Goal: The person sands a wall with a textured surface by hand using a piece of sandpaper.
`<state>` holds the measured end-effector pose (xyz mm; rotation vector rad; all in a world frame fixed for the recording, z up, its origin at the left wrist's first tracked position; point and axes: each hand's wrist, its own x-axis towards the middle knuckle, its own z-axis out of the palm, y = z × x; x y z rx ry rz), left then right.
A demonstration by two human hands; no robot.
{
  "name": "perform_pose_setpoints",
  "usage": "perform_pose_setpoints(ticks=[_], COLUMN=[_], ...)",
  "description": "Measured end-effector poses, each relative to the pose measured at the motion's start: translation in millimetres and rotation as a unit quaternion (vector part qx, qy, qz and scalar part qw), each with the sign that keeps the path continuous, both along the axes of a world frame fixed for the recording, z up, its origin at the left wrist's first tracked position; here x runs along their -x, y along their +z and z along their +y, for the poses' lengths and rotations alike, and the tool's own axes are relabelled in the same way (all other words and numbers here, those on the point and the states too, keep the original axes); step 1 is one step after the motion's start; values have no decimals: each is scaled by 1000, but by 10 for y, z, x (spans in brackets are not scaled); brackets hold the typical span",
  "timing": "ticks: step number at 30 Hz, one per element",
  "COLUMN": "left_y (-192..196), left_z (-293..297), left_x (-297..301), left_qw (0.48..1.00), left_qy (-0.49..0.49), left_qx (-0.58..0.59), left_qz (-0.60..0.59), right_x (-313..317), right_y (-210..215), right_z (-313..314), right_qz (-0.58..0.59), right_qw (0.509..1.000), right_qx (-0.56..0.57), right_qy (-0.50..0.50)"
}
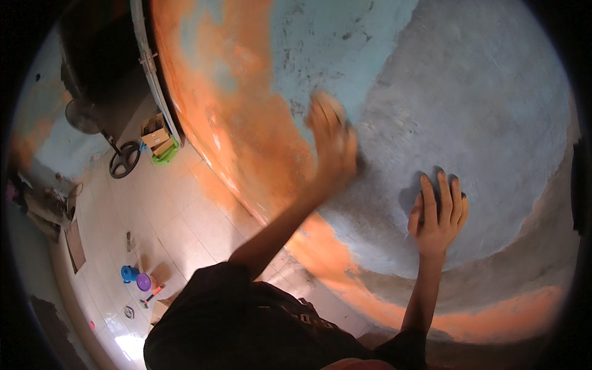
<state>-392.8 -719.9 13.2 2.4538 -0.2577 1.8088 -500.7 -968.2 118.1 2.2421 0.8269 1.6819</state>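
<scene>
Grey and pale blue plaster covers most of the wall [481,111] in the head view, with orange patches running along its left and lower parts. The left hand [333,145] is raised against this wall and blurred; its fingers curl over a small pale block [330,102], which touches the plaster near where blue meets grey. How firmly the grip closes on the block cannot be told through the blur. The right hand [439,216] lies flat on the grey plaster lower down and to the right, fingers spread and pointing up, holding nothing. Both forearms rise from a dark sleeve at the lower edge. Far below on the left, the tiled floor [179,228] carries a blue tub [129,273], a purple lid [143,282], cardboard boxes [156,139] and a standing fan [83,116].
</scene>
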Motion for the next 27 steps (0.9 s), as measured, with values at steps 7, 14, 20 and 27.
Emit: perform_pose_setpoints(ticks=[7, 14, 20, 27], left_y=[339, -138, 632, 283], left_z=[-88, -874, -346, -589], left_x=[318, 805, 468, 684], left_qw=[883, 882, 863, 888], left_qy=[-314, -346, -335, -270], left_qx=[295, 269, 371, 251], left_qz=[187, 171, 72, 273], right_x=[1, -34, -66, -54], right_y=[-82, -173, -225, -219], right_z=[117, 217, 248, 176], right_qz=[-9, -7, 5, -5], right_qw=[998, 992, 994, 993], right_qx=[-13, -22, -28, -32], right_qy=[-62, -128, -106, -117])
